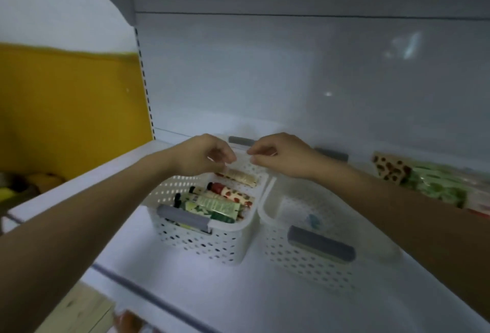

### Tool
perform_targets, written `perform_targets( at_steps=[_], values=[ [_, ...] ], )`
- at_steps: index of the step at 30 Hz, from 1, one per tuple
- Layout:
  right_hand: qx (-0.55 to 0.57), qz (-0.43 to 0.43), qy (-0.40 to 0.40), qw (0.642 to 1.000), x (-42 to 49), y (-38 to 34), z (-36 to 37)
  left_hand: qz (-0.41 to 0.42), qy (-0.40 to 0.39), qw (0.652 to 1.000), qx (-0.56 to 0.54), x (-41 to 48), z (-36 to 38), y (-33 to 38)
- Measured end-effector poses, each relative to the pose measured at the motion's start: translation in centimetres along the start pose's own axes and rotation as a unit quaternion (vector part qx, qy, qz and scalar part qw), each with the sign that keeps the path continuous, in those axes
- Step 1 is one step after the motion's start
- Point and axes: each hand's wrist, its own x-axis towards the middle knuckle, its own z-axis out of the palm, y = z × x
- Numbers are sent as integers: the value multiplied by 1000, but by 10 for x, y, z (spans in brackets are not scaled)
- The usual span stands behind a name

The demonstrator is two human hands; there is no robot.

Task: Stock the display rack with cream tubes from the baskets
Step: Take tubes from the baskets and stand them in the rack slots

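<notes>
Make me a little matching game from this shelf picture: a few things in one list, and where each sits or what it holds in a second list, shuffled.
Things:
1. left basket
2. right basket
3. green packets
4. yellow panel

Descriptions:
A. at the far right edge of the view
B. holds several tubes
C. at the far left of the view
D. no tubes showing inside

Pairs: 1-B, 2-D, 3-A, 4-C

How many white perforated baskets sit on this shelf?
2. Left basket holds cream tubes; right basket stands beside it. More may hide behind the right arm.
</notes>
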Motion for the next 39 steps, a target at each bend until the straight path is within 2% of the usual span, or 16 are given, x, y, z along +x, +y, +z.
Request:
perform_targets(
  at_steps=[2, 5, 8, 10, 14, 18, 21, 23, 25, 27, 29, 32, 34, 36, 39],
  values=[
    [-28, 7, -49, 998, 17, -1, 10, -21, -61, 998, 13, -1, 5, -11],
    [-95, 22, -124, 987, 39, 2, 20, -30, -106, 991, 74, 4, 11, -20],
    [-162, 63, -158, 972, 63, 9, 24, -40, -144, 979, 141, 14, 19, -23],
    [-207, 93, -181, 957, 77, 12, 28, -56, -170, 973, 147, 18, 24, -26],
    [-243, 126, -214, 938, 95, 14, 45, -67, -157, 976, 139, 18, 29, -30],
    [-265, 142, -205, 931, 103, 17, 61, -51, -153, 975, 155, 17, 29, -29],
    [-282, 126, -173, 935, 101, 14, 63, -63, -159, 973, 158, 17, 30, -30],
    [-238, 112, -140, 955, 100, 11, 54, -71, -147, 975, 151, 15, 27, -28],
    [-125, 119, -93, 981, 97, 7, 35, -62, -115, 983, 132, 13, 20, -25],
    [8, 135, -25, 990, 89, 4, 11, -66, -84, 989, 100, 9, 10, -22],
    [127, 161, 54, 977, 75, 5, -14, -81, -67, 992, 74, 6, 2, -16],
    [270, 170, 142, 937, 45, 11, -59, -104, -15, 994, -5, 7, -5, 0],
    [290, 155, 190, 925, 17, 18, -89, -115, 26, 985, -125, 10, -6, 21],
    [280, 148, 230, 920, -15, 25, -113, -112, 44, 960, -252, 15, -4, 49],
    [263, 164, 276, 910, -61, 41, -135, -82, 13, 923, -376, 28, 6, 94]
  ],
)
